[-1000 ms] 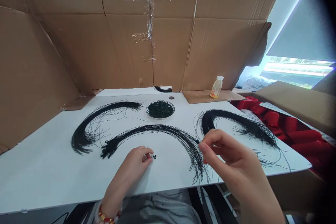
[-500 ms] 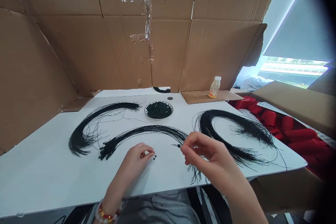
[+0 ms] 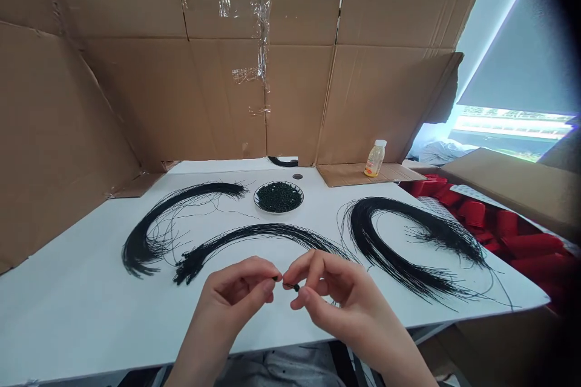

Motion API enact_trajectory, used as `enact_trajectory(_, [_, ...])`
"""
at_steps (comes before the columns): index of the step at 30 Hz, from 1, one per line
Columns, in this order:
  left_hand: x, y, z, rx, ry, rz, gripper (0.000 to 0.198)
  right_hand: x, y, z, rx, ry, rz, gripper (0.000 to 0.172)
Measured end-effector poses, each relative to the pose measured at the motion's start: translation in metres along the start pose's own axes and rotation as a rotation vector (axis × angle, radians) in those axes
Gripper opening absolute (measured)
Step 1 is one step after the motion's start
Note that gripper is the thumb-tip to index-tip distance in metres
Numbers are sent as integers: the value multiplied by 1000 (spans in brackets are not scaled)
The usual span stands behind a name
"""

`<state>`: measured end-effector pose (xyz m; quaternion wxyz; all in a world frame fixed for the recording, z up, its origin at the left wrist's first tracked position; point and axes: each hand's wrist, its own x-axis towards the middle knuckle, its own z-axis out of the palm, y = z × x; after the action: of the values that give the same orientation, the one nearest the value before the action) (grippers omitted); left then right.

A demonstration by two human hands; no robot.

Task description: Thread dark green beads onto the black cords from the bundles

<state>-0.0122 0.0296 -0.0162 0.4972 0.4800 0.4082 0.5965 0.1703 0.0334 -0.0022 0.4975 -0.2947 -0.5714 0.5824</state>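
Note:
My left hand [image 3: 238, 296] is closed in a pinch, with a small black bead [image 3: 275, 279] showing at the fingertips. Just to its right, my right hand [image 3: 338, 293] pinches a thin black cord, and a black bead [image 3: 296, 288] sits near that cord's end. The two hands' fingertips almost meet above the white table. Behind them lies a curved bundle of black cords [image 3: 267, 230], its left end thick with dark beads or knots. A round dish [image 3: 278, 211] heaped with black beads [image 3: 278, 196] stands farther back.
Loose black cord bundles lie at the left [image 3: 140, 242] and right [image 3: 363, 224] of the white table [image 3: 82, 308]. Cardboard panels [image 3: 218, 97] wall the back and left side. A small bottle [image 3: 375, 158] stands at the back right. Red rolls [image 3: 503, 224] fill a box beyond the right edge.
My left hand has lifted from the table beside the loose beads, bringing one up. My right hand has come left and lower, so the hands now meet. The view has tilted slightly upward.

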Motion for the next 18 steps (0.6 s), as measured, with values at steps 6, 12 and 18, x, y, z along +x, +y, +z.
enact_trajectory(6, [-4, 3, 3, -87, -9, 22, 11, -5, -2, 8, 74, 5, -20, 19])
enact_trajectory(12, [-7, 5, 8, -159, -9, 14, 16, -9, -7, 9, 63, 5, -62, 18])
enact_trajectory(18, [-9, 8, 19, -200, 34, 5, 21, -9, -10, 9, 26, 4, -67, 20])
